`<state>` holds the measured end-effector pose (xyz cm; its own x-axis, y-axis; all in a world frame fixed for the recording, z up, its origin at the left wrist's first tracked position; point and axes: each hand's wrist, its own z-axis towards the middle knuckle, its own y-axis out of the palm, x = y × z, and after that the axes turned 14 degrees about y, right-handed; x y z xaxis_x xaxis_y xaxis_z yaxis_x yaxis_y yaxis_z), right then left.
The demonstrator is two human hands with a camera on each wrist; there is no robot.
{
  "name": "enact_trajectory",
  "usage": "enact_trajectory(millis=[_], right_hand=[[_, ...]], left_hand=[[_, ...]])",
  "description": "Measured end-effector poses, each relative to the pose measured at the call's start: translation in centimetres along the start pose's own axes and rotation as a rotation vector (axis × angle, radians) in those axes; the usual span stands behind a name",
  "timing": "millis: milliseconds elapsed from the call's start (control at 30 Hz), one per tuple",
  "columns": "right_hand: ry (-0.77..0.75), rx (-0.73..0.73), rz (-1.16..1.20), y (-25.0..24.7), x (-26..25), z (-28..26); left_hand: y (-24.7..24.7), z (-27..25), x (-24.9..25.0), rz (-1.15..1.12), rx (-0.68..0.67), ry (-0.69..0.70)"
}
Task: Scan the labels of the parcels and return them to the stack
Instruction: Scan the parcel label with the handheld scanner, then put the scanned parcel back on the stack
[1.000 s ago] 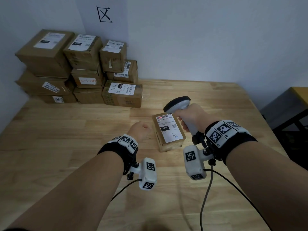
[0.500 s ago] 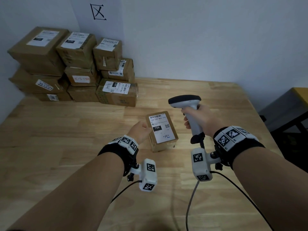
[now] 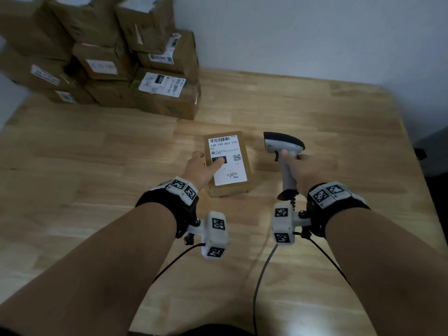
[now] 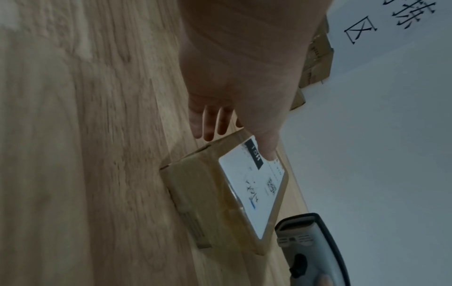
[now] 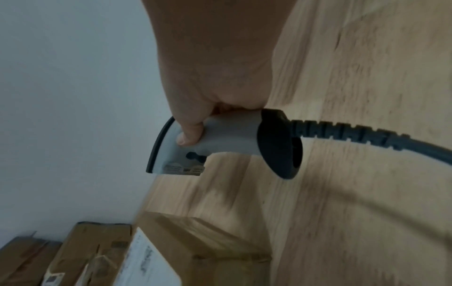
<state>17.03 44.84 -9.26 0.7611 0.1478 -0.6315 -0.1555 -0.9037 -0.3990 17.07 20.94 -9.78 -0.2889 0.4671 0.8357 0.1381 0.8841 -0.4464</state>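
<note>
A small brown parcel (image 3: pixel 238 147) with a white label lies flat on the wooden table (image 3: pixel 97 166). My left hand (image 3: pixel 209 158) grips its left edge, thumb on the label and fingers down the side; the left wrist view shows the same hold on the parcel (image 4: pixel 208 193). Just right of the parcel, my right hand (image 3: pixel 298 163) holds the grey barcode scanner (image 3: pixel 282 143) by its handle, upright, head pointing left. In the right wrist view the scanner (image 5: pixel 220 139) hangs above the parcel (image 5: pixel 203 240). The stack of parcels (image 3: pixel 109 64) stands at the back left.
The stack fills the corner against the white wall (image 3: pixel 315 32), with a labelled box (image 3: pixel 167 93) at its front right. The scanner's black cable (image 3: pixel 261 275) trails back toward me. A dark piece of furniture (image 3: pixel 434 151) stands beyond the table's right edge.
My right hand has carried the scanner from over the parcel to its right side. My left hand has moved from beside the parcel onto its left edge, thumb on the label.
</note>
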Motion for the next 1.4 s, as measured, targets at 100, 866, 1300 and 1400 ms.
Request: enact_trajectory(millis=[100,866,1300,1400], right_hand=[[-0.022,0.018,-0.022,0.5,1.3,1.9],[-0.247,0.17,-0.221,1.1,0.0,0.4],[-0.205,-0.457,-0.121,7.8,-2.0,-6.5],[-0.216,-0.53,-0.028,9.0,-5.0,-7.7]], left_hand=[[0.2,0.2,-0.4,-0.045,-0.006,-0.028],[0.1,-0.1,-0.1,-0.08,-0.061,-0.152],[-3.8,-2.7,0.2,-0.502,-0.003,-0.137],[-7.2,-1.6,1.4,-0.625,0.066,-0.098]])
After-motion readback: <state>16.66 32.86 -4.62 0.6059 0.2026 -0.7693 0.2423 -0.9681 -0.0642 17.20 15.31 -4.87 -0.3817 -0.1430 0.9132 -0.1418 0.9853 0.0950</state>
